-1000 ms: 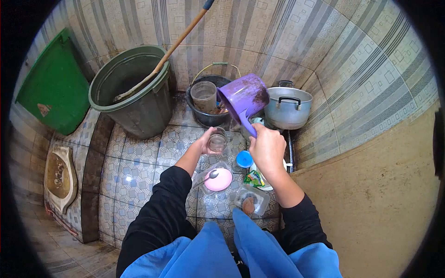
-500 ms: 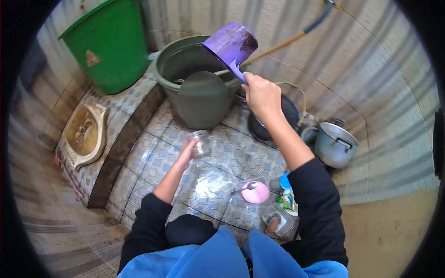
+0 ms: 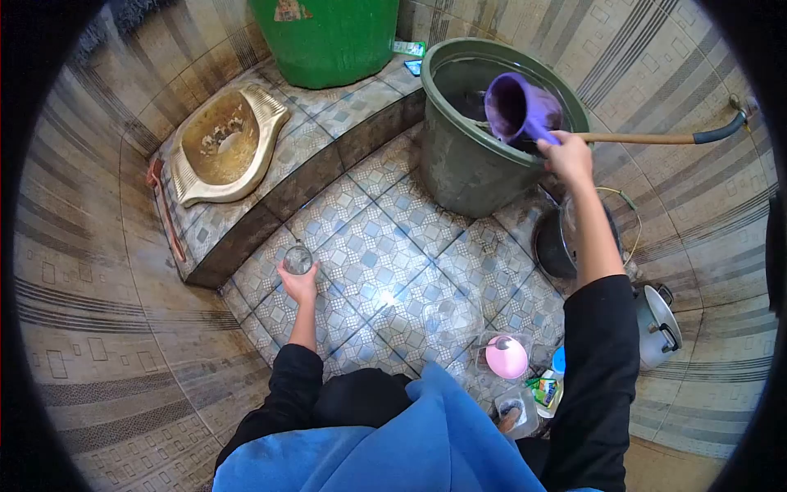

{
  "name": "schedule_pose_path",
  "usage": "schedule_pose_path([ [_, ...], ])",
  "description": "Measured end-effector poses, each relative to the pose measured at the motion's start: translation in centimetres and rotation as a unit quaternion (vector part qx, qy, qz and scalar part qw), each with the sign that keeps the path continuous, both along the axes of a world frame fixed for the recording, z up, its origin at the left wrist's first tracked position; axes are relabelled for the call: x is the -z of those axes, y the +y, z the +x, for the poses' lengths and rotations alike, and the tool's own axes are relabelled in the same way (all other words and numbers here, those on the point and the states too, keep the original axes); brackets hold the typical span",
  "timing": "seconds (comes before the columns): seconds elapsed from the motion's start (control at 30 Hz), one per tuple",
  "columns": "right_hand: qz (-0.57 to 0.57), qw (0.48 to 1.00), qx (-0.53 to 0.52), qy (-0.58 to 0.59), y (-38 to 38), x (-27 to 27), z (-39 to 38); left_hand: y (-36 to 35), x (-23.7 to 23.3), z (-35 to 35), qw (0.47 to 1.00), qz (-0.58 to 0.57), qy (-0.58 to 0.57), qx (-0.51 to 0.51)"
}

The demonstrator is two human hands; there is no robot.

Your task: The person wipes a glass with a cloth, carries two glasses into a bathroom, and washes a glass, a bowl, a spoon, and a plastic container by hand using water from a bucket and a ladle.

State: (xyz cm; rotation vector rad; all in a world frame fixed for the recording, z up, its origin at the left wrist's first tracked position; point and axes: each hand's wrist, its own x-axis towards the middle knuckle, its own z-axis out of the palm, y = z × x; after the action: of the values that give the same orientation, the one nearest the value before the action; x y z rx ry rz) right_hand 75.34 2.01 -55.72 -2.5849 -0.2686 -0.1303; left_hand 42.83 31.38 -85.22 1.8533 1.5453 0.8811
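The clear cup point(image 3: 297, 259) is sitting in the person's left hand point(image 3: 299, 285), out over the tiled floor point(image 3: 385, 246) on the left, well apart from the green tub point(image 3: 467, 168). The thumb and fingers are closing around opposite sides of it, leaving the rim uncovered. If the cup's wall is wet, the likeliest trouble is smooth sides sliding through that hold; the hard tiles beneath are offering no cushion. Whether it is glass or plastic, I cannot tell.

The right hand point(image 3: 571, 157) is gripping the purple dipper point(image 3: 545, 108) by its handle, above the tub's opening. Its mouth is facing sideways, so any water inside would be at risk of spilling; the dark inside is hiding whether there is any. Because the weight is hanging out beyond the fist, a loose wrist could let the dipper twist or knock the rim. The pole point(image 3: 648, 138) is lying close to that hand, and a sideways sweep could be catching it.

With the arms spreading wide apart, attention is possibly dividing between both holds. The floor is shining in places; if that is water, footing could be suffering. A dropped dipper could also be striking the black bucket point(image 3: 554, 246) near the tub.
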Motion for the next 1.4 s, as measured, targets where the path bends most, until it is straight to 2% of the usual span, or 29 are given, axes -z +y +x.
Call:
schedule_pose_path([
  [0.03,0.109,0.992,0.032,0.047,-0.6,0.3,0.8,-0.1,0.3,-0.2,1.0,0.018,-0.001,0.005],
  [0.13,0.342,0.937,0.024,0.065,-2.6,0.3,2.5,-0.5,1.5,-0.5,0.998,0.052,0.007,0.018],
  [0.23,0.428,0.902,0.025,0.046,-4.7,-1.8,1.4,-0.9,1.8,-0.9,0.998,0.059,0.012,0.015],
  [0.27,0.425,0.904,0.035,0.039,-5.7,-2.5,0.8,-1.1,1.8,-0.9,0.999,0.051,0.01,0.004],
  [0.33,0.497,0.867,0.015,0.03,-7.6,-4.3,-1.0,-1.2,2.2,-1.0,0.999,0.031,0.012,-0.006],
  [0.37,0.495,0.868,0.031,0.021,-9.0,-5.1,-1.9,-1.1,2.3,-1.2,0.999,0.016,0.018,-0.027],
  [0.4,0.501,0.865,0.018,0.017,-10.6,-5.9,-2.8,-1.0,2.2,-1.2,1.0,0.014,0.017,-0.006],
  [0.47,0.513,0.858,0.011,0.008,-13.9,-7.3,-5.1,-0.9,1.9,-1.2,0.997,-0.063,0.028,-0.041],
  [0.5,0.505,0.863,0.012,0.002,-15.6,-7.7,-6.3,-0.8,2.1,-1.1,0.997,-0.067,0.028,-0.017],
  [0.57,0.473,0.881,0.017,0.008,-18.6,-8.4,-8.9,-1.3,2.3,0.2,0.977,0.061,0.165,-0.124],
  [0.6,0.46,0.887,0.035,0.015,-19.7,-8.8,-10.4,-3.1,0.0,1.8,0.98,0.061,0.159,-0.103],
  [0.67,0.448,0.893,0.046,0.019,-21.9,-9.0,-13.5,-6.5,-4.7,5.8,0.958,0.278,0.066,0.029],
  [0.7,0.437,0.898,0.052,0.026,-22.9,-9.0,-14.9,-8.6,-5.2,8.8,0.946,0.276,-0.007,0.17],
  [0.73,0.422,0.904,0.059,0.032,-24.0,-8.8,-16.3,-11.2,-5.9,12.1,0.911,0.267,-0.076,0.307],
  [0.77,0.407,0.91,0.066,0.04,-25.0,-8.5,-17.7,-16.3,-9.3,14.6,0.863,0.151,-0.156,0.456],
  [0.83,0.378,0.918,0.098,0.068,-26.5,-8.3,-20.3,-25.2,-12.6,18.6,0.66,0.175,-0.061,0.728],
  [0.87,0.362,0.923,0.111,0.075,-27.2,-7.9,-21.5,-29.9,-13.6,18.8,0.577,0.173,-0.002,0.798],
  [0.9,0.346,0.926,0.124,0.083,-27.9,-7.3,-22.4,-34.5,-13.6,18.6,0.51,0.175,-0.001,0.842],
  [0.97,0.305,0.933,0.149,0.117,-29.1,-6.8,-23.3,-42.4,-12.7,17.4,0.416,0.157,0.093,0.891],
  [1.07,0.223,0.95,0.153,0.156,-31.1,-5.8,-23.7,-50.2,-9.5,14.5,0.375,0.14,0.142,0.905],
  [1.13,0.17,0.957,0.173,0.161,-31.7,-5.5,-24.2,-52.6,-8.3,12.4,0.389,0.145,0.237,0.878],
  [1.17,0.134,0.962,0.174,0.16,-32.0,-5.4,-24.5,-52.7,-6.5,11.7,0.385,0.148,0.235,0.88],
  [1.23,0.099,0.97,0.188,0.12,-32.6,-4.6,-25.1,-51.9,-2.8,11.5,0.405,0.259,0.14,0.866],
  [1.27,0.062,0.974,0.179,0.127,-32.7,-4.4,-25.3,-51.7,-2.4,12.0,0.402,0.257,0.138,0.868],
  [1.33,0.023,0.976,0.17,0.135,-33.0,-3.8,-25.5,-51.4,-1.9,13.4,0.4,0.097,0.104,0.905],
  [1.37,-0.012,0.976,0.177,0.125,-33.1,-3.2,-25.6,-51.4,-1.5,14.0,0.4,0.096,0.103,0.906],
  [1.4,-0.045,0.976,0.182,0.114,-33.1,-2.8,-25.5,-51.4,-0.9,14.7,0.471,0.069,0.067,0.877],
])
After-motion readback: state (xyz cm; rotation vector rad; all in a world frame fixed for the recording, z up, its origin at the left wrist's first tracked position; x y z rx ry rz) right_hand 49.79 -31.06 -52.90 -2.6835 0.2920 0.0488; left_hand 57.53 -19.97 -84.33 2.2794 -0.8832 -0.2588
